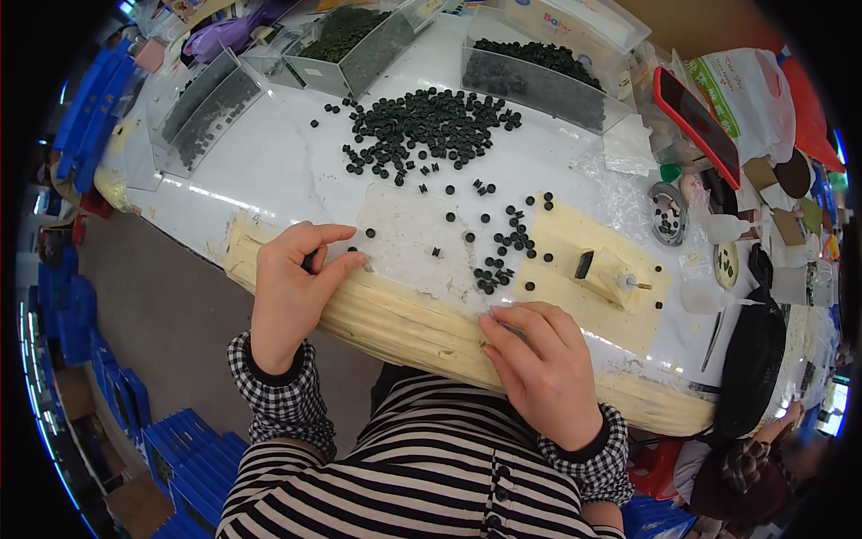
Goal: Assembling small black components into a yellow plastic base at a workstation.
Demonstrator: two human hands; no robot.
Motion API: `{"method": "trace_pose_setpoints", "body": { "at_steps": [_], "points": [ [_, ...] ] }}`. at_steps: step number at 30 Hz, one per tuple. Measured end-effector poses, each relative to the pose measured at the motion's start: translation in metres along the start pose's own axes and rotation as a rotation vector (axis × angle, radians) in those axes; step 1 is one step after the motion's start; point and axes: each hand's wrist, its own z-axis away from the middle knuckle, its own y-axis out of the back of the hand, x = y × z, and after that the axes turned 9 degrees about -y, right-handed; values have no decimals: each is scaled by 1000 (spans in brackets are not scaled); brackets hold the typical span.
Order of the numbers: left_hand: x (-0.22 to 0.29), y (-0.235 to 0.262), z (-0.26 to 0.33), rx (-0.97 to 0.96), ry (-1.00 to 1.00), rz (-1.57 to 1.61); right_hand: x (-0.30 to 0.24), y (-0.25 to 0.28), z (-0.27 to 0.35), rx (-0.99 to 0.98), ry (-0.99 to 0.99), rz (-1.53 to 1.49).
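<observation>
**Nearby, a small dark part sits at the left fingertips**

Clearly the closest match is on the left of the frame: the left hand (292, 292) rests on the taped front edge of the table (269, 171), its thumb and forefinger curled toward each other around what looks like a small dark part (310, 262). How firmly it is pinched I cannot tell, since the fingers cover most of it. Another dark disc (352, 250) lies just beyond the forefinger tip, toward the centre of the frame.

The right hand (543, 368) lies palm down at lower centre-right, fingers loosely spread and flat on the table edge, holding nothing that shows. The scattered discs (494, 269) lie above it, toward the middle of the frame, near but not touching its fingertips. They are round, so they show no long axis to line up with.

Further up, at upper centre, the big heap of discs (422, 126) is well apart from both hands, a little nearer the left. A cream block with a peg (611, 274) stands right of the scatter, above the right hand. Clear bins (530, 76) of the same dark parts line the top of the frame.
</observation>
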Motion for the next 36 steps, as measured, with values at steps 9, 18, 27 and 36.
{"method": "trace_pose_setpoints", "body": {
  "at_steps": [9,18,27,36],
  "points": [
    [5,-20,-8,2,-124,-54,2,1,2,-2,16,4],
    [29,-32,1,-283,-120,772,-6,10,-8,279,10,-247],
    [44,-64,12,-405,-67,1064,-11,12,-8,396,-12,-389],
    [50,-74,20,-350,7,1140,-9,6,-8,427,-44,-406]
  ]
}}
